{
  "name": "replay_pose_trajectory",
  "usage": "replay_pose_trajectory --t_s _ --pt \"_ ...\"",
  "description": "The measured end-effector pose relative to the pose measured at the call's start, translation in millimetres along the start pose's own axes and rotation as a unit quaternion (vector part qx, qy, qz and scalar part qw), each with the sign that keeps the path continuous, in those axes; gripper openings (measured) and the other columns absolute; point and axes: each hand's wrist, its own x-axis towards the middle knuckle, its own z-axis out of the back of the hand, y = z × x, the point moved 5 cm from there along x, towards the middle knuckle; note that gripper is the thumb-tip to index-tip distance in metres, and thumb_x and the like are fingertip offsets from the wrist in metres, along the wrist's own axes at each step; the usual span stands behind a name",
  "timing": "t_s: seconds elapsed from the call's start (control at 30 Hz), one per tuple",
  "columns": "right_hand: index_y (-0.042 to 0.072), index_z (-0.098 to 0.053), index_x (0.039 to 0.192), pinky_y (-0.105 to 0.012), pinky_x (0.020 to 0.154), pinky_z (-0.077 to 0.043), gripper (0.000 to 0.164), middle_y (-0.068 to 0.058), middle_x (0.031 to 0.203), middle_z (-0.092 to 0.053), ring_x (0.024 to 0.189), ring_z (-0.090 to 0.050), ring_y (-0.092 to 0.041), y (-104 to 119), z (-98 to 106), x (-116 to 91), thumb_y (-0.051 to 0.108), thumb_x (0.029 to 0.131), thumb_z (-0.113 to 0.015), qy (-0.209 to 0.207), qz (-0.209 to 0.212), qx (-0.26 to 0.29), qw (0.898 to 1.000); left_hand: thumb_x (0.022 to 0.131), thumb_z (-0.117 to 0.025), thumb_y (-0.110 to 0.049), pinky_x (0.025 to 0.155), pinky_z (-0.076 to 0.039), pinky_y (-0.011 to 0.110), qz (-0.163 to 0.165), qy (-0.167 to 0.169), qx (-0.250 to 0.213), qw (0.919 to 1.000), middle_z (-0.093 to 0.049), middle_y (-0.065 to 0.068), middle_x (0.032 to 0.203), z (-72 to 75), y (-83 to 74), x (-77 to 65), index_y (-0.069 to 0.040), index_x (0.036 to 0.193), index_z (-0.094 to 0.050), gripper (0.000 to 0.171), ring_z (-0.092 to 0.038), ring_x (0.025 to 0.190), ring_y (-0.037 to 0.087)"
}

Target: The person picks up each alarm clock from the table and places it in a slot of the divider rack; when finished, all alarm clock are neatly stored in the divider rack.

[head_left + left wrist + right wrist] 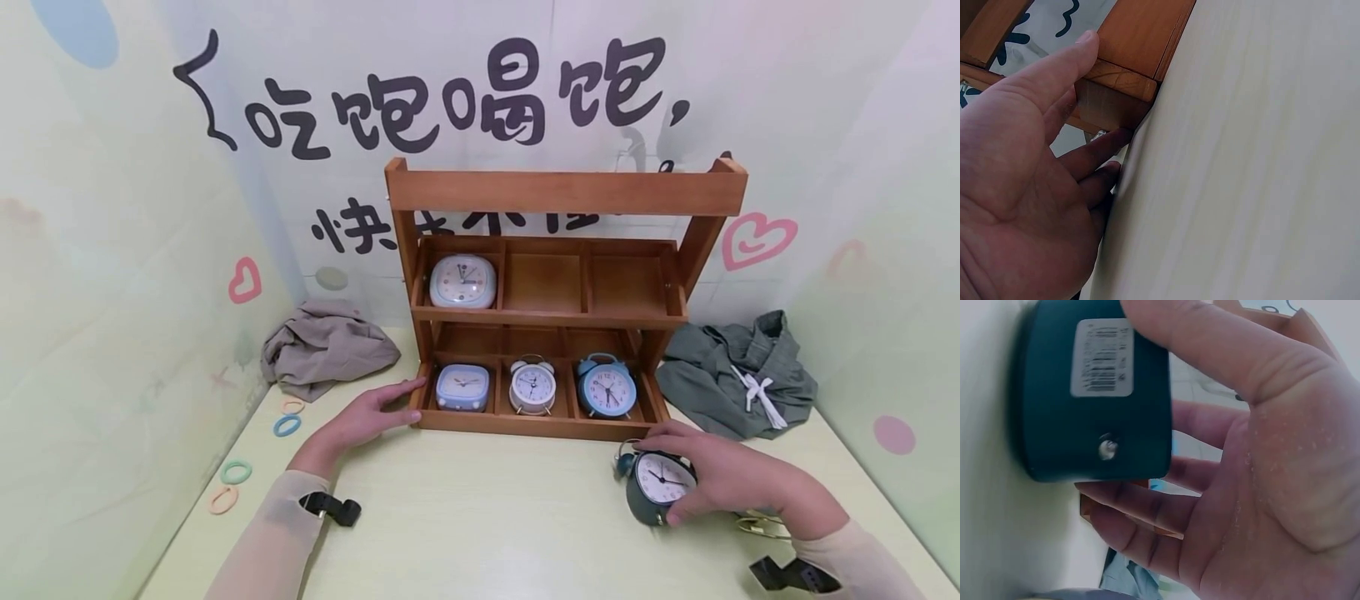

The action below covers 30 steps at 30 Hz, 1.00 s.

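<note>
My right hand (723, 477) holds a dark green twin-bell alarm clock (660, 479), tilted, in front of the rack's right end. Its thumb is low on the casing and its fingers are at the top. In the right wrist view, a barcode label (1103, 357) shows on the clock's casing. Whether the clock touches the table cannot be told. My left hand (362, 419) grips the lower left corner of a two-tier wooden rack (525, 423), thumb on the front edge and fingers along the side. In the left wrist view, that corner (1122, 81) lies between thumb and fingers.
The lower tier holds a blue-violet clock (462, 388), a white twin-bell clock (532, 387) and a blue one (608, 389). A white clock (462, 282) sits upper left. Cloths, brown (322, 346) and grey-green (738, 375), flank the rack. Rings (236, 463) lie left.
</note>
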Motion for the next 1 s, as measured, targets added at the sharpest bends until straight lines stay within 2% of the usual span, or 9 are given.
replay_pose_trajectory --t_s 0.3,0.53,0.77,1.0 --pt "0.016 -0.063 0.156 -0.029 0.096 -0.055 0.095 -0.001 0.147 -0.059 0.122 -0.058 -0.011 0.0 -13.3 7.3 0.058 0.078 -0.098 0.006 0.005 0.016 1.000 0.101 -0.083 -0.047 0.134 -0.023 0.062 -0.014 0.001 -0.015 0.9998 -0.045 0.010 0.174 -1.0 0.3 -0.4 -0.034 0.165 -0.057 0.070 -0.032 0.165 0.037" --pt "0.024 -0.065 0.152 -0.033 0.097 -0.057 0.090 0.005 0.144 -0.061 0.119 -0.059 -0.008 0.5 -17.0 14.6 0.066 0.079 -0.095 0.007 -0.025 0.001 1.000 0.102 -0.083 -0.044 0.133 -0.024 0.063 -0.021 -0.004 -0.014 0.9997 -0.047 0.011 0.173 -0.4 0.0 -0.1 -0.032 0.165 -0.058 0.068 -0.034 0.164 0.038" --pt "0.025 -0.068 0.147 -0.036 0.096 -0.058 0.087 0.005 0.143 -0.061 0.117 -0.061 -0.011 5.8 -19.3 18.7 0.071 0.078 -0.094 -0.016 -0.018 -0.029 0.999 0.101 -0.083 -0.045 0.134 -0.024 0.062 -0.014 -0.004 -0.018 0.9997 -0.046 0.008 0.174 -1.2 3.0 -0.9 -0.034 0.164 -0.058 0.068 -0.033 0.165 0.036" --pt "0.026 -0.068 0.148 -0.037 0.095 -0.060 0.088 0.002 0.148 -0.061 0.121 -0.064 -0.017 10.1 -20.0 20.4 0.071 0.077 -0.094 -0.049 -0.007 -0.043 0.998 0.102 -0.083 -0.044 0.133 -0.024 0.063 -0.019 -0.004 -0.017 0.9997 -0.046 0.011 0.174 -0.9 -1.0 -0.6 -0.032 0.165 -0.058 0.068 -0.033 0.164 0.038"
